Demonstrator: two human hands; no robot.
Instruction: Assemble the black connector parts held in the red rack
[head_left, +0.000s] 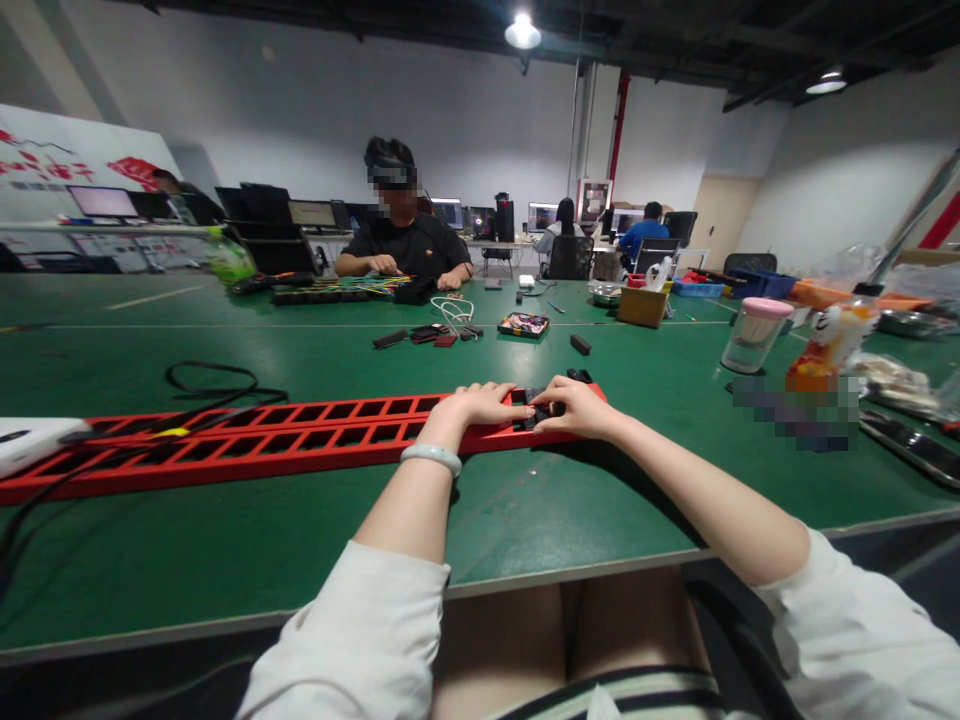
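A long red frame (247,450) with two rows of rectangular slots lies across the green table. My left hand (480,405), with a pale bracelet at the wrist, rests over the frame near its right end. Its fingers curl over the far rail, and the thumb points toward a small black part (531,412). From the right, my right hand (576,408) pinches at this black part in the last slots. My fingers partly hide the part and the slots under it. Just beyond the right hand, another black piece (579,376) sits by the frame's end.
A white box (37,445) with a black cable (217,390) lies on the frame's left end. Across the table sits a person (405,240) with colored wires. A pink-lidded cup (756,335), a drink bottle (832,340) and a phone (911,448) are at right.
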